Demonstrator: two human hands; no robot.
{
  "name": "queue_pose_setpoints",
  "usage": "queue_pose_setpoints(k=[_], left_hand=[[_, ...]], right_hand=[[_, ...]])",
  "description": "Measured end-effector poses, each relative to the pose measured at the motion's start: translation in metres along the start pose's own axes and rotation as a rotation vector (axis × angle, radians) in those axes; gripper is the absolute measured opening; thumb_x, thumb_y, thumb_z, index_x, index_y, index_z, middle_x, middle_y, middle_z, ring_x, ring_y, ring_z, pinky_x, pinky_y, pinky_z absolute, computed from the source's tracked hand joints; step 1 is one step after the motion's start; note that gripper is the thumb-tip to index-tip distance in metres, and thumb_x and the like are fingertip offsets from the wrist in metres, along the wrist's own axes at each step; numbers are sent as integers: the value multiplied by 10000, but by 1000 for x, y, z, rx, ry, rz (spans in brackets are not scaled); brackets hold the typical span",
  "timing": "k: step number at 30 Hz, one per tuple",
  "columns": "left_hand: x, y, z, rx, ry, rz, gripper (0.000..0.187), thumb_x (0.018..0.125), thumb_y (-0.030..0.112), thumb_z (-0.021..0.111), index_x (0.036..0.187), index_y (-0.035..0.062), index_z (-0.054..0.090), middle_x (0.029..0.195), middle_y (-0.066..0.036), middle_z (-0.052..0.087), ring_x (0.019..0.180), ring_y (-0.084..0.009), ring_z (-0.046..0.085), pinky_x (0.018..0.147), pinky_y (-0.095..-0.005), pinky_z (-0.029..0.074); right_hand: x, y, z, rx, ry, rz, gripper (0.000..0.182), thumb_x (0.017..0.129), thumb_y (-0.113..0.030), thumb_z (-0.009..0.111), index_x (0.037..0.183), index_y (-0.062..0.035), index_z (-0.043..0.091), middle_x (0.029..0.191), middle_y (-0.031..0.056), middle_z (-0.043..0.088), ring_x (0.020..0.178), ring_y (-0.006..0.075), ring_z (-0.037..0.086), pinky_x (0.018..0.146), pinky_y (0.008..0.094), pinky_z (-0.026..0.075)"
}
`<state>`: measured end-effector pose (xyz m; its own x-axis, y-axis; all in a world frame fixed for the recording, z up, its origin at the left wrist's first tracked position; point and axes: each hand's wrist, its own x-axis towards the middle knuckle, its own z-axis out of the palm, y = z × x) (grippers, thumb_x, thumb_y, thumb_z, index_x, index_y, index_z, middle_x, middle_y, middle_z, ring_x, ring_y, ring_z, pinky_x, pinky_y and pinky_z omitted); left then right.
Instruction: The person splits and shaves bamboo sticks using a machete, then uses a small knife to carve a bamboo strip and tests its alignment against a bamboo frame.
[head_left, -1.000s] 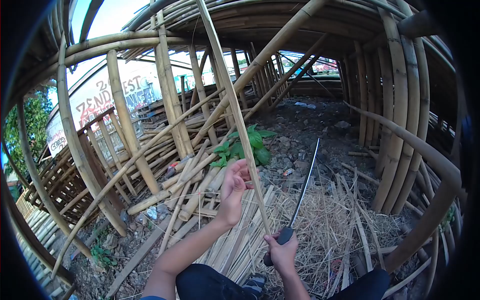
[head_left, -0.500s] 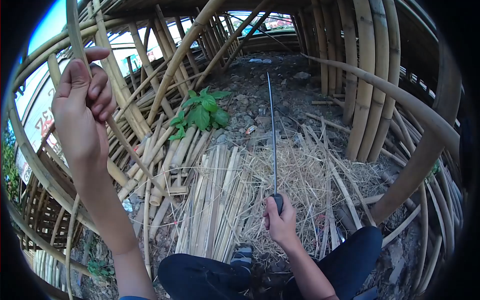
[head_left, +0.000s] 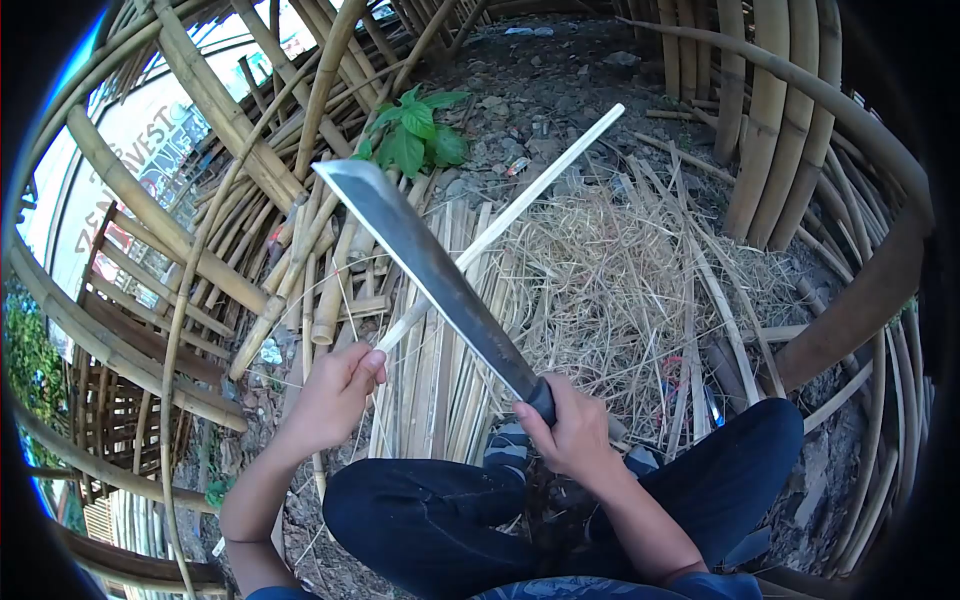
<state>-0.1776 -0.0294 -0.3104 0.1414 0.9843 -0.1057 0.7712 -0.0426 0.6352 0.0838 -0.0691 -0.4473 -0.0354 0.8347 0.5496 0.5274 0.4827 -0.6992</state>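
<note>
My left hand point(head_left: 335, 395) pinches one end of a pale bamboo strip point(head_left: 540, 188), which slants up and away to the right. Wrapped round the black handle of a machete point(head_left: 428, 265), my right hand point(head_left: 575, 430) is closed. The broad dark blade points up to the left, its bright edge on the lower left side. In this view the blade crosses over the strip not far from my left hand. Below them lies a bundle of split bamboo strips point(head_left: 412, 425), lengthwise on the ground between my hands.
A heap of bamboo shavings point(head_left: 610, 290) spreads right of the bundle. Beyond it a leafy green plant point(head_left: 415, 135) grows beside stacked bamboo poles point(head_left: 330, 300). Upright bamboo poles point(head_left: 790, 120) stand at the right, and a curved pole point(head_left: 800, 85) arches across there.
My left hand has come down from high at the left, bringing the bamboo strip low in front. The machete has swung from upright to slanting left, its flat side now showing. The view tilted down.
</note>
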Motion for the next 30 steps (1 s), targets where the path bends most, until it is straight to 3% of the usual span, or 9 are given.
queue_pose_setpoints(k=[5,8,16,18,20,21,23,25,30], left_hand=[[-19,4,11,130,-89,48,372,1039,242,457,777,-3,556,580,-100,483,530,-208,471,555,-364,403],[-25,-11,13,16,-144,28,396,1044,262,449,759,10,558,561,-59,451,528,-158,446,537,-333,383],[-31,-14,6,-100,-171,-12,422,1048,280,439,732,25,553,565,2,425,535,-98,395,520,-288,348],[-37,-26,-2,-111,-152,10,425,1047,282,440,727,27,555,565,7,427,531,-96,393,518,-283,345],[-49,-54,-23,-170,-23,-189,426,1046,272,443,705,42,551,570,23,430,531,-81,390,513,-263,331],[-57,-65,-36,-165,-23,-187,426,1046,272,443,705,42,551,570,23,430,531,-81,390,513,-263,331],[-74,-79,-54,-160,63,-370,427,1046,265,444,689,54,546,580,31,441,537,-66,392,511,-246,316],[-71,-82,-53,-158,95,-400,424,1047,263,442,692,56,546,581,31,443,537,-62,386,508,-245,309],[-49,-67,-21,-227,-66,-327,415,1051,271,436,713,58,548,581,33,441,532,-65,374,505,-247,307]], right_hand=[[2,-10,-6,-219,-105,-157,478,844,-392,729,1021,26,581,711,152,623,596,297,653,533,388,518],[7,-2,-26,-435,-183,-261,494,881,-500,641,921,-10,593,631,89,577,549,230,641,485,335,515],[17,9,-58,-629,-157,-352,487,878,-527,631,854,-42,586,619,71,567,528,215,629,491,320,514],[22,24,-70,-618,-87,-191,485,920,-498,596,859,-18,585,605,121,581,536,285,628,508,389,506],[41,52,-107,-472,12,404,494,973,-462,539,873,20,576,604,191,594,558,384,608,543,474,482],[50,74,-129,-443,97,523,509,1011,-435,483,899,53,571,616,240,597,592,456,584,569,514,446],[41,118,-152,-380,261,574,531,1027,-432,443,961,73,592,599,195,583,539,387,572,556,449,437],[32,107,-142,-365,305,605,495,1018,-410,475,915,63,580,569,125,532,519,186,533,522,361,414],[23,31,-98,-202,-66,409,348,968,-336,597,927,9,570,582,150,579,518,332,619,519,418,463]])
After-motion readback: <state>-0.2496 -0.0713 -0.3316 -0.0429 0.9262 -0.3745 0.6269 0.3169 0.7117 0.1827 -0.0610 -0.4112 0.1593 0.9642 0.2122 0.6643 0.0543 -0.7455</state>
